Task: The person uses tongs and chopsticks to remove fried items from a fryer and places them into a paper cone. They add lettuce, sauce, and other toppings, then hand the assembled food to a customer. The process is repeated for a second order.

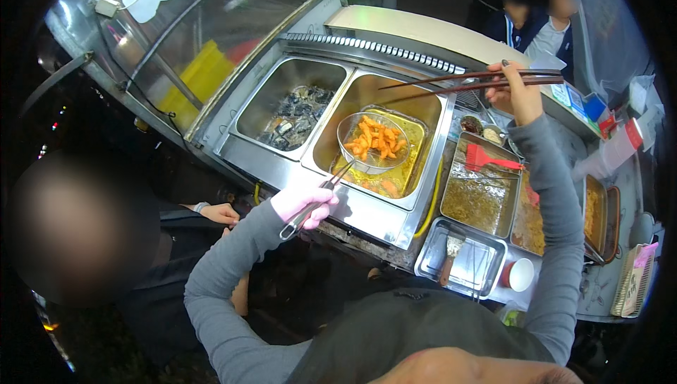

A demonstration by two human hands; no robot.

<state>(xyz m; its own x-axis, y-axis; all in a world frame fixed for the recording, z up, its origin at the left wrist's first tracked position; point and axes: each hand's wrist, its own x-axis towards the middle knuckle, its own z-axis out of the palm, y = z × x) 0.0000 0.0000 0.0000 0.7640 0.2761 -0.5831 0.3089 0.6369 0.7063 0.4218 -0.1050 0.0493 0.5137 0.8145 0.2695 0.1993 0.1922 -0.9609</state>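
Note:
My left hand (pixel 305 204) grips the metal handle of a wire strainer (pixel 374 143). The strainer is full of orange fried pieces and hangs over the oil in the right fryer basin (pixel 331 137). My right hand (pixel 520 95) is raised to the right of the fryer and holds a pair of long dark chopsticks (pixel 458 82). Their tips point left, above the basin and apart from the strainer. More fried pieces float in the yellow oil under the strainer.
The left basin (pixel 282 81) holds dark scraps. Right of the fryer are a tray of crumbs (pixel 479 204) with a red scraper (pixel 486 160), a tray with a brush (pixel 458 257), and a white cup (pixel 520 275). People stand at the left and beyond the counter.

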